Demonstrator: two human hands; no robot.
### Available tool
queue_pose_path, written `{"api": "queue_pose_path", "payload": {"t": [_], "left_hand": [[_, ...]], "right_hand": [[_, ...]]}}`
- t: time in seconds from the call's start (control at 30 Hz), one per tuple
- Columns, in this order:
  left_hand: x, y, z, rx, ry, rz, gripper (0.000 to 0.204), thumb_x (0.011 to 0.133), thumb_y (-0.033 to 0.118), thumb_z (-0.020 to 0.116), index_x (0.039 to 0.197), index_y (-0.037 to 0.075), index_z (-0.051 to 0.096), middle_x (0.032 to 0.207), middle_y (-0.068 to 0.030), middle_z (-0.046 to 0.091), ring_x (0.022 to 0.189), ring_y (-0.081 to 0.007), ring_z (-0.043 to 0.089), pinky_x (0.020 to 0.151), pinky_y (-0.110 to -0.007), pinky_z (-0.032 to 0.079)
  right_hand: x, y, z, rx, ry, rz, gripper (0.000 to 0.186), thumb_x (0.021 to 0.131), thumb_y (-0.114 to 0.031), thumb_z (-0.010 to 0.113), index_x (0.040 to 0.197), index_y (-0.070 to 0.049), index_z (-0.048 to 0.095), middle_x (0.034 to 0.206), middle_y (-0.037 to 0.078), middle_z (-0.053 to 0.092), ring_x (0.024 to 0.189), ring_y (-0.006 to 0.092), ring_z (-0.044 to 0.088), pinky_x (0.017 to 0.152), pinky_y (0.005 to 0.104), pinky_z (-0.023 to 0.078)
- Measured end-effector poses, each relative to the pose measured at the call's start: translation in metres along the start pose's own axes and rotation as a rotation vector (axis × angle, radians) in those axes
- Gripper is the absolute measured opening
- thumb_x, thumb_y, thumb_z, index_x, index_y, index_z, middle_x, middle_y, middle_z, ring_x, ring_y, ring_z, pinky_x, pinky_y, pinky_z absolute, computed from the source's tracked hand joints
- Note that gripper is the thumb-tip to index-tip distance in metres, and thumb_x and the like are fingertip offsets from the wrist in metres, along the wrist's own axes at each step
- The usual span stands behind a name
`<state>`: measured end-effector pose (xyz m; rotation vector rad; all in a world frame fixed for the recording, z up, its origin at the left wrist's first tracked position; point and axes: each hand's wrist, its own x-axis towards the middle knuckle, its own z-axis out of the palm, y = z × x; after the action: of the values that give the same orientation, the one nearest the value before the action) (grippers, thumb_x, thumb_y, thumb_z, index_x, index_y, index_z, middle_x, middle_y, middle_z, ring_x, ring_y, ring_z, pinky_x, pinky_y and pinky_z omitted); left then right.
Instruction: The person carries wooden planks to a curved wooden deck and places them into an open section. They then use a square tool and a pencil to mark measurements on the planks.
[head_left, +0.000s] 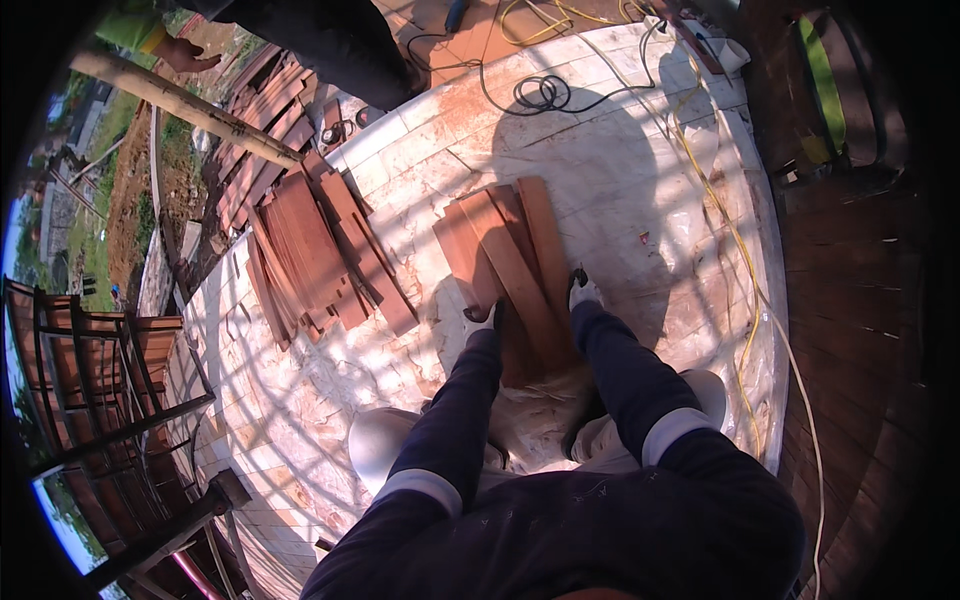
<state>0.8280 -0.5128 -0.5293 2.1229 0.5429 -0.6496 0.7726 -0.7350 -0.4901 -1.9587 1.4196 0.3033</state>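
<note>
A small stack of reddish-brown wooden boards (510, 265) lies in front of me on the pale sheeting, the boards slightly fanned out. My left hand (481, 318), in a light glove with dark fingertips, grips the left edge of the stack. On the opposite edge, my right hand (584, 291), gloved the same way, is closed against the boards. The fingers curl down along the sides and are partly hidden. The near ends of the boards lie in shadow between my forearms.
A larger pile of boards (310, 250) lies to the left, with more stacked planks (270, 130) beyond it. A black cable (545, 95) coils at the back; a yellow cord (722, 205) runs down the right. Another person's hand (185, 54) shows at upper left, near a wooden pole (190, 108).
</note>
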Motion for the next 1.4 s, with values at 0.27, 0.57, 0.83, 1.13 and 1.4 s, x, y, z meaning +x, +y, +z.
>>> {"api": "queue_pose_path", "payload": {"t": [0.27,0.57,0.83,1.13,1.4], "left_hand": [[0.098,-0.044,0.039,-0.191,-0.037,-0.113,0.104,0.062,0.063,0.078,0.135,-0.002,0.045,0.135,-0.0219,0.052,0.125,-0.036,0.05,0.104,-0.041,0.041],[0.075,-0.028,0.035,-0.38,-0.111,-0.099,0.099,0.061,0.053,0.085,0.13,-0.007,0.048,0.125,-0.0207,0.059,0.112,-0.0317,0.06,0.094,-0.038,0.048],[0.055,0.004,0.017,-0.562,-0.414,-0.162,0.096,0.062,0.049,0.087,0.134,-0.002,0.047,0.12,-0.0149,0.062,0.106,-0.0276,0.062,0.09,-0.036,0.051],[0.05,0.001,0.022,-0.643,-0.437,-0.089,0.079,0.068,0.044,0.085,0.129,0.004,0.053,0.112,-0.0123,0.064,0.095,-0.0269,0.064,0.082,-0.039,0.053],[0.017,0.034,0.019,-0.8,-0.7,-0.184,0.072,0.072,0.04,0.084,0.128,0.006,0.054,0.11,-0.0123,0.064,0.097,-0.0276,0.063,0.084,-0.041,0.054]], "right_hand": [[0.014,-0.012,0.019,-0.009,-0.003,-0.144,0.043,0.093,-0.041,0.05,0.114,-0.006,0.065,0.114,0.024,0.064,0.109,0.0379,0.06,0.093,0.046,0.047],[0.042,-0.004,0.049,0.047,-0.044,-0.212,0.05,0.093,-0.048,0.048,0.109,-0.004,0.065,0.105,0.024,0.066,0.101,0.0386,0.062,0.085,0.0456,0.048],[0.13,0.054,0.118,0.373,-0.153,-0.154,0.053,0.092,-0.047,0.048,0.113,-0.002,0.065,0.112,0.026,0.064,0.112,0.0398,0.058,0.092,0.0437,0.046],[0.072,0.023,0.081,0.498,-0.269,-0.194,0.057,0.094,-0.049,0.047,0.123,-0.002,0.061,0.114,0.021,0.065,0.108,0.0337,0.061,0.093,0.0397,0.046],[0.062,0.039,0.076,0.829,-0.576,0.11,0.059,0.097,-0.051,0.045,0.127,-0.002,0.058,0.12,0.011,0.064,0.102,0.0221,0.062,0.09,0.0332,0.048]]}}
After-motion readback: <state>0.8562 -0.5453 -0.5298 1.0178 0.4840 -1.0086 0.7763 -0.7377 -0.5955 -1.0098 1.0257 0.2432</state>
